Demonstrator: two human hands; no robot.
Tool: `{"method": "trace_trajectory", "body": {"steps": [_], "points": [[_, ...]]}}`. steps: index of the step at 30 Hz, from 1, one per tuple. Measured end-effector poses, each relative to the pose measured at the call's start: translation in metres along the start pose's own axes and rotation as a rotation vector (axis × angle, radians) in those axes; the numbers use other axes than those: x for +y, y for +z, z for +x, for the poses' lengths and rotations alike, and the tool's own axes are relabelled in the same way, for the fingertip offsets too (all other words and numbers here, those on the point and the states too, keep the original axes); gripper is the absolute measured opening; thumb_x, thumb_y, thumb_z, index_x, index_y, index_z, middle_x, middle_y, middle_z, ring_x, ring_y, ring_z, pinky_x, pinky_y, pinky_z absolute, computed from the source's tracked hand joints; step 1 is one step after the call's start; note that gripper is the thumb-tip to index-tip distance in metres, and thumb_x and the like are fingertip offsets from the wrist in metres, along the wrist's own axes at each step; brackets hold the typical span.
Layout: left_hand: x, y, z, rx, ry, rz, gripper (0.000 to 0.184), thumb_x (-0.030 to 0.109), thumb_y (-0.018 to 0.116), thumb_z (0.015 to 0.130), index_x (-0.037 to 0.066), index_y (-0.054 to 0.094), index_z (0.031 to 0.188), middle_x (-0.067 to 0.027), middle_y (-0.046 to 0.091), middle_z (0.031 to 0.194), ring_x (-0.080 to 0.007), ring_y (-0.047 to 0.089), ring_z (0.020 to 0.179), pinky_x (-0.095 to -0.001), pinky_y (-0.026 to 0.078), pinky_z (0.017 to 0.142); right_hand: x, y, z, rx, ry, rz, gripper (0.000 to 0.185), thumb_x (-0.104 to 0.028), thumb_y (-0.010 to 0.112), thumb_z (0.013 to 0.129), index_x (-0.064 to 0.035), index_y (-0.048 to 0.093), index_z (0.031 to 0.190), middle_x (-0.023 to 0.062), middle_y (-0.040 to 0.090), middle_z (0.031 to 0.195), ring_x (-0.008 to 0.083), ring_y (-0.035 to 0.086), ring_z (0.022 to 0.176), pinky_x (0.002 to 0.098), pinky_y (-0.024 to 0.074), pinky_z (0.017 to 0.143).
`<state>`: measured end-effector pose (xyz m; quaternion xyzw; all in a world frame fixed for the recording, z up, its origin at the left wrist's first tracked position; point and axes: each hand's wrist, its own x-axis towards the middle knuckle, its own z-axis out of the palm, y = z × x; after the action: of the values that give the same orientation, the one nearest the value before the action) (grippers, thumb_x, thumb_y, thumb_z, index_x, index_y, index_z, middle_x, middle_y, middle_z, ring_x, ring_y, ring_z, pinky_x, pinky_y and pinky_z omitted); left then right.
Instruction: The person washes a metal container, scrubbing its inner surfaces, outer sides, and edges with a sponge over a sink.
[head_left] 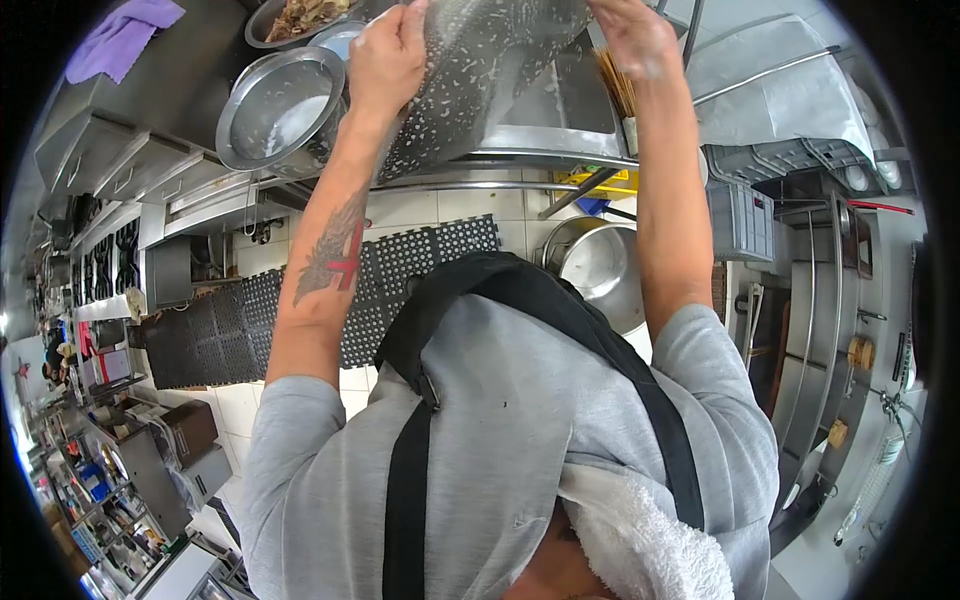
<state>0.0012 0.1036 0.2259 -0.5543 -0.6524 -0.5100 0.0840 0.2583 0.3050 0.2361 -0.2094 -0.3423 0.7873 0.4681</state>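
Note:
A large, flat metal tray (450, 100), streaked with soap foam, is held up at a tilt in front of me at the top of the head view. My left hand (392, 55) is closed on its left edge. At the tray's upper right corner is my right hand (632, 38), wet with suds near the wrist; it appears to grip the edge, though its fingertips are cut off by the frame. Just left of my left hand stands a round metal bowl (280, 110) with foamy water inside. The tray's far end is out of view.
Behind the bowl sits another bowl of food scraps (305, 18). A purple cloth (125, 38) lies on the steel counter. Wooden sticks (615, 85) stand in a container by my right forearm. Below are a big pot (600, 270), a black floor mat (270, 310) and a grey crate (742, 222).

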Motion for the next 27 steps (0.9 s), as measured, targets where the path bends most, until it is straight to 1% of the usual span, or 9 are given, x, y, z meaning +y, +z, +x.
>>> {"method": "trace_trajectory", "body": {"steps": [4,7,10,12,14,18,20,22,27], "points": [[0.018,0.003,0.01,-0.075,-0.048,-0.015,0.046,0.041,0.051,0.107,0.001,0.065,0.089,-0.0251,0.064,0.079,-0.0453,0.064,0.078,-0.0487,0.049,0.069,0.002,0.062,-0.049,0.13,-0.306,-0.699,0.026,-0.008,0.077,0.089,0.007,0.073,0.11,0.0055,0.07,0.077,0.0115,0.062,0.068,0.0248,0.0507,0.064],[0.014,0.011,0.018,-0.172,-0.026,0.075,0.046,0.039,0.049,0.107,0.001,0.067,0.087,-0.027,0.069,0.09,-0.0492,0.066,0.09,-0.0574,0.051,0.079,-0.005,0.089,-0.052,0.262,-0.963,-1.151,0.035,-0.017,0.077,0.091,0.0066,0.071,0.115,0.0102,0.079,0.094,0.0196,0.073,0.08,0.0323,0.0561,0.073],[0.022,0.014,0.02,-0.194,-0.037,0.098,0.043,0.037,0.049,0.107,0.002,0.067,0.089,-0.0267,0.069,0.09,-0.0502,0.065,0.089,-0.0573,0.051,0.078,0.004,0.104,-0.058,0.062,-1.042,-1.419,0.023,-0.007,0.058,0.099,-0.0044,0.07,0.119,0.014,0.071,0.116,0.0261,0.069,0.105,0.0376,0.0592,0.09],[0.018,0.019,0.023,-0.187,-0.028,0.093,0.042,0.036,0.048,0.107,0.002,0.067,0.091,-0.0267,0.069,0.09,-0.0504,0.065,0.089,-0.0575,0.051,0.078,0.033,0.102,-0.06,-0.129,-0.995,-1.726,0.027,-0.006,0.063,0.094,-0.0098,0.07,0.119,0.0116,0.071,0.122,0.0256,0.069,0.111,0.0384,0.0559,0.099],[0.014,0.021,0.022,-0.189,-0.026,0.092,0.041,0.036,0.047,0.108,0.002,0.066,0.093,-0.0266,0.069,0.089,-0.0507,0.065,0.089,-0.0578,0.051,0.078,0.058,0.095,-0.053,-0.479,-1.472,-1.626,0.029,-0.009,0.061,0.091,-0.0096,0.07,0.119,0.0125,0.072,0.113,0.0332,0.069,0.109,0.0466,0.0546,0.098],[0.016,0.016,0.019,-0.2,-0.031,0.053,0.04,0.034,0.049,0.108,0.0,0.06,0.091,-0.0269,0.063,0.081,-0.0489,0.062,0.082,-0.0538,0.046,0.07,0.015,0.101,-0.018,-0.272,-1.273,-1.861,0.033,-0.01,0.06,0.089,-0.0084,0.071,0.12,0.012,0.068,0.134,0.0296,0.064,0.126,0.0437,0.0483,0.111],[0.016,0.019,0.021,-0.192,-0.057,0.048,0.041,0.034,0.048,0.108,0.0,0.06,0.09,-0.0265,0.062,0.081,-0.0484,0.062,0.081,-0.053,0.045,0.069,0.02,0.092,-0.009,-0.173,-1.457,-1.805,0.032,-0.008,0.06,0.088,-0.0059,0.072,0.117,0.012,0.07,0.131,0.0291,0.065,0.124,0.0425,0.0489,0.11],[0.013,0.017,0.022,-0.186,-0.051,0.031,0.041,0.035,0.049,0.108,0.0,0.06,0.089,-0.0265,0.062,0.081,-0.0486,0.061,0.08,-0.0526,0.045,0.069,0.038,0.097,-0.034,-0.557,-1.386,-1.805,0.032,-0.007,0.059,0.087,-0.0043,0.072,0.116,0.0127,0.071,0.128,0.0285,0.065,0.124,0.0416,0.0489,0.109],[0.011,0.018,0.023,-0.163,-0.021,0.016,0.041,0.034,0.05,0.108,0.0,0.058,0.088,-0.026,0.061,0.079,-0.0485,0.06,0.078,-0.0518,0.045,0.067,0.03,0.107,-0.022,-0.334,-1.5,-1.867,0.027,-0.009,0.059,0.085,-0.0034,0.071,0.108,0.0124,0.072,0.12,0.0281,0.066,0.117,0.0437,0.0502,0.101]]}}
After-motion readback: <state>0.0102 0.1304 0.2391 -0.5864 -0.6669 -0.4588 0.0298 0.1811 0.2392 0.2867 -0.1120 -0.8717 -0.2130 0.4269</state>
